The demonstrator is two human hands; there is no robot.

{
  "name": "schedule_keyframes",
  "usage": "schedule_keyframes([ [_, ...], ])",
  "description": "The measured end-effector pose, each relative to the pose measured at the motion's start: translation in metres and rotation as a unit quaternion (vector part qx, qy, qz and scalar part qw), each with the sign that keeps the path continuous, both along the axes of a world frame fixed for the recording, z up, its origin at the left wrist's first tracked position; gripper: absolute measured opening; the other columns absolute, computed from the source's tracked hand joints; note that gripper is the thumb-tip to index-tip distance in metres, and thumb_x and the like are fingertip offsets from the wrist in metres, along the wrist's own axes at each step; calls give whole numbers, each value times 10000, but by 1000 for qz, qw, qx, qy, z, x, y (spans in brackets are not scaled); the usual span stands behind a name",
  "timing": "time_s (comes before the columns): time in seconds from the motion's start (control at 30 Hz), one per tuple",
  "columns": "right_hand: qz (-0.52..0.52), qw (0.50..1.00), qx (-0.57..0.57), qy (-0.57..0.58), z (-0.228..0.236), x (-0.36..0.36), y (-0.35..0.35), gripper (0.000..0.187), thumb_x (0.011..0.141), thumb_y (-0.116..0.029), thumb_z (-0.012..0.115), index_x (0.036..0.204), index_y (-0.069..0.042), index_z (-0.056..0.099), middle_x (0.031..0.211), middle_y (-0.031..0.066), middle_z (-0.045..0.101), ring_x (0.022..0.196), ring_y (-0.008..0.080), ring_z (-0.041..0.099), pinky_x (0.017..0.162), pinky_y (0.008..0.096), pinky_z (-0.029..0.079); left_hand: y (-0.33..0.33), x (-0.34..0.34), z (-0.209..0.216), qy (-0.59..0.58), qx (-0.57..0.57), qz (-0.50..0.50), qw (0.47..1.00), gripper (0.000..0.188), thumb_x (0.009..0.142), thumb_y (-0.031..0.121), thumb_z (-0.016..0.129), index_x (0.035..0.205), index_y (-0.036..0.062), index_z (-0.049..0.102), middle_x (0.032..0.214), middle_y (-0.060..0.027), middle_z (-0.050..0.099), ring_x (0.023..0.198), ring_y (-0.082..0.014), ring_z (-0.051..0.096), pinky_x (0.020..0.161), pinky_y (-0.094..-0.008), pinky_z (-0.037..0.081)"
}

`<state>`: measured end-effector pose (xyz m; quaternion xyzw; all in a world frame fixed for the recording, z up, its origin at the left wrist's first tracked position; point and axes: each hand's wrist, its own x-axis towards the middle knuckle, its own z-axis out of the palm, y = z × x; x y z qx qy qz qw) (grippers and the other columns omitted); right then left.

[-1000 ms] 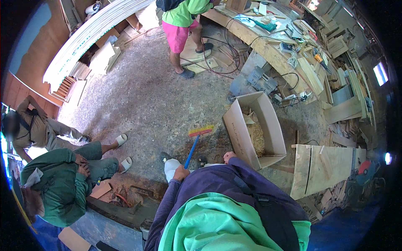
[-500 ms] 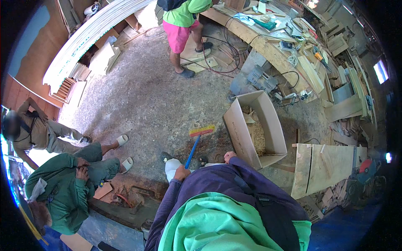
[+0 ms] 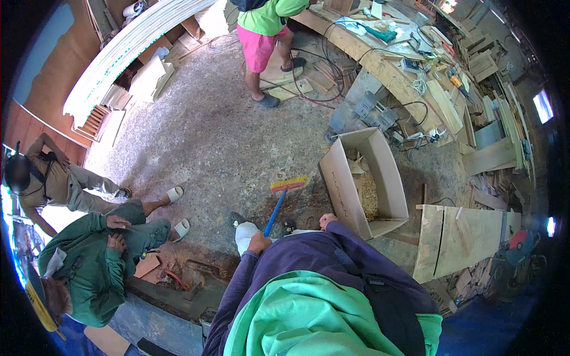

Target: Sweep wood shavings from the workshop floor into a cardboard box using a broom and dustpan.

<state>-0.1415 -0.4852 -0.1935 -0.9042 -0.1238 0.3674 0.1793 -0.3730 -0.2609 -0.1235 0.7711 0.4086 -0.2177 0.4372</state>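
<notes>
My left hand is closed around the blue handle of a broom. The broom's head, with yellow bristles and a red band, lies on the floor ahead of me. My right hand is curled closed beside my right leg, near the cardboard box; nothing sticks out from its fingers. The box stands open-topped just to the right of the broom head, with wood shavings and a few wood scraps inside.
A person in green sits at left, with another person behind. Someone in pink shorts stands ahead near cables. A cluttered workbench, a grey machine and wooden boards occupy the right. Stacked panels line the left.
The person in green has moved their hands apart on the lap. The view has shifted slightly. My hands and the broom stay almost as they were.
</notes>
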Motion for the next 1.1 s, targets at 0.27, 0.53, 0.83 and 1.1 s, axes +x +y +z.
schedule_keyframes([
  [0.27,24,998,7,52,3,1,1,59,670,-92,541,678,-70,596,613,94,595,532,176,592,527,297,490,-1,0,14,-9,0,17,1000,317,637,190,518,824,-66,536,824,-257,557,805,-360,555,673,-394,443],
  [0.53,56,998,15,28,-8,4,-4,41,660,-80,563,661,-57,597,602,75,591,505,176,580,491,298,488,-1,3,35,-28,2,27,999,277,620,161,529,757,-77,569,758,-261,562,744,-364,567,616,-396,442],
  [0.83,24,999,-23,7,-29,4,-5,47,659,-37,560,686,-44,597,595,84,582,529,181,588,478,297,490,-1,1,30,-24,0,49,998,266,626,151,532,769,-70,570,773,-264,560,778,-360,563,653,-403,446],
  [1.1,23,993,61,94,-22,4,-6,52,658,-78,560,677,-57,604,611,81,595,521,176,588,514,315,495,-2,2,33,-16,-10,32,999,280,634,163,528,794,-64,564,783,-267,557,778,-369,559,643,-406,442],
])
